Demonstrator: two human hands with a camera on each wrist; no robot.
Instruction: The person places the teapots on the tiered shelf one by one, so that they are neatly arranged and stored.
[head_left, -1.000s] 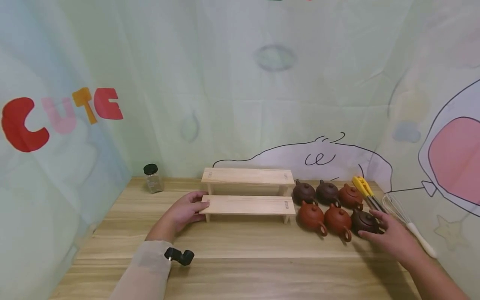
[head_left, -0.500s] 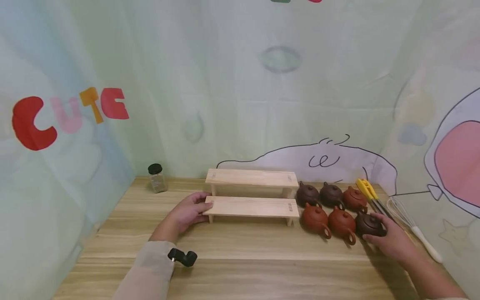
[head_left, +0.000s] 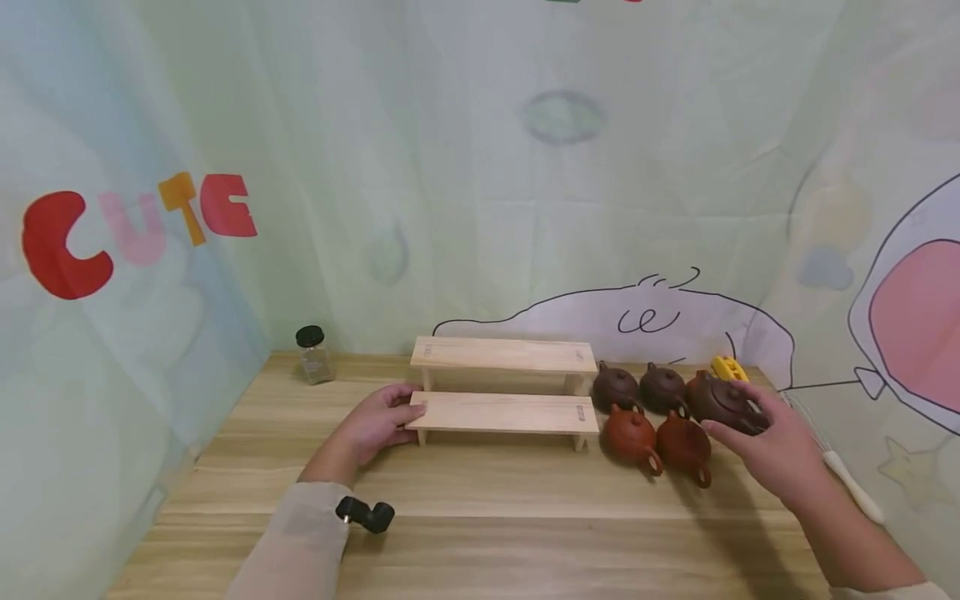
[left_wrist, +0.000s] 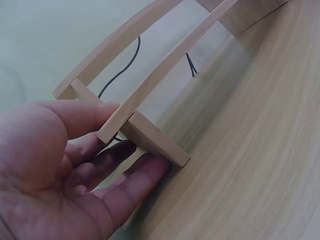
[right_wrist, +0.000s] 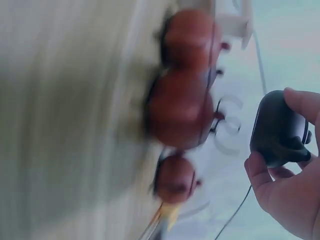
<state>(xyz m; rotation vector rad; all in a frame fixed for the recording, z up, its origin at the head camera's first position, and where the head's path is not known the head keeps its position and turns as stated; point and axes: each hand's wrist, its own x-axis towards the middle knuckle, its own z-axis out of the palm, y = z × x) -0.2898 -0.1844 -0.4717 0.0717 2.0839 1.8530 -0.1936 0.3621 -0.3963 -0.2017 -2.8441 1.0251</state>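
Hanging behind the table, a pale green backdrop (head_left: 465, 192) carries the letters CUTE at its left and line drawings at its right. Below it spreads the wood-grain table (head_left: 480, 554), and near its back edge stands a two-tier wooden stand (head_left: 502, 413). At the stand's left end the left hand (head_left: 378, 425) grips the lower tier, thumb over the board and fingers curled beneath it by the leg. To the right, the right hand (head_left: 780, 446) pinches a dark brown teapot (head_left: 722, 404) between thumb and fingers, holding it above the tabletop. Just beside the stand's right end sit the other teapots: two reddish-brown ones (head_left: 630, 435) in front, two dark brown ones (head_left: 617, 388) behind, and a third reddish-brown teapot (right_wrist: 175, 180), mostly hidden in the head view by the held one. At the far right lies a whisk with a white handle (head_left: 852, 487), partly covered by the right hand; near it show yellow-ended tongs (head_left: 727, 368). Well apart, at the back left, stands a small black-lidded clear jar (head_left: 316, 360).
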